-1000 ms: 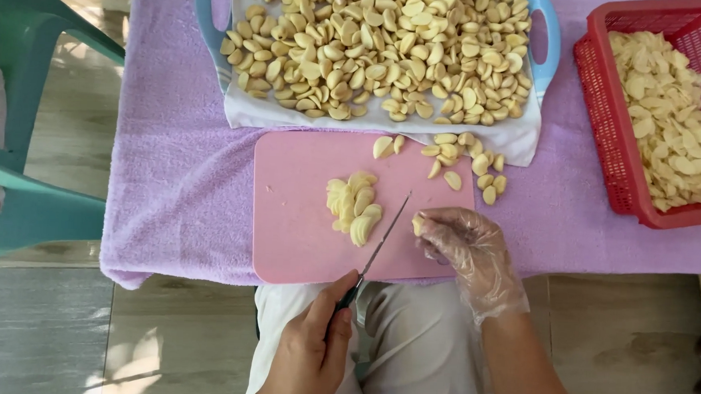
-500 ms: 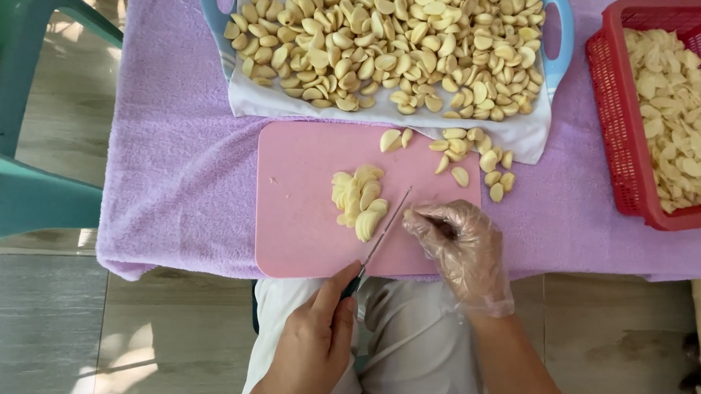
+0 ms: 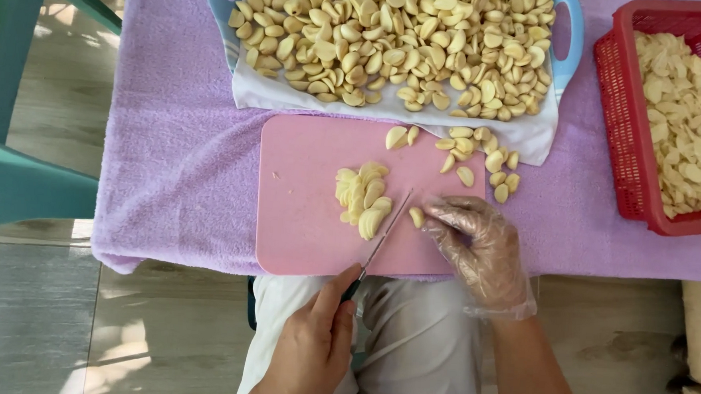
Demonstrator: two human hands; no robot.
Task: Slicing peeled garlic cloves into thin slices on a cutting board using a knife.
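My left hand, bare, grips a small knife whose blade lies slanted across the pink cutting board. My right hand wears a clear plastic glove and pinches a peeled garlic clove against the board, just right of the blade tip. A pile of cut garlic slices lies on the board left of the blade. Several whole peeled cloves sit at the board's upper right corner.
A blue-handled tray lined with white cloth holds many peeled cloves behind the board. A red basket of garlic slices stands at the right. A purple towel covers the table. A green chair is at the left.
The knife blade has come down beside the clove under my gloved fingers. My right hand has shifted slightly toward the blade. The slice pile is unchanged.
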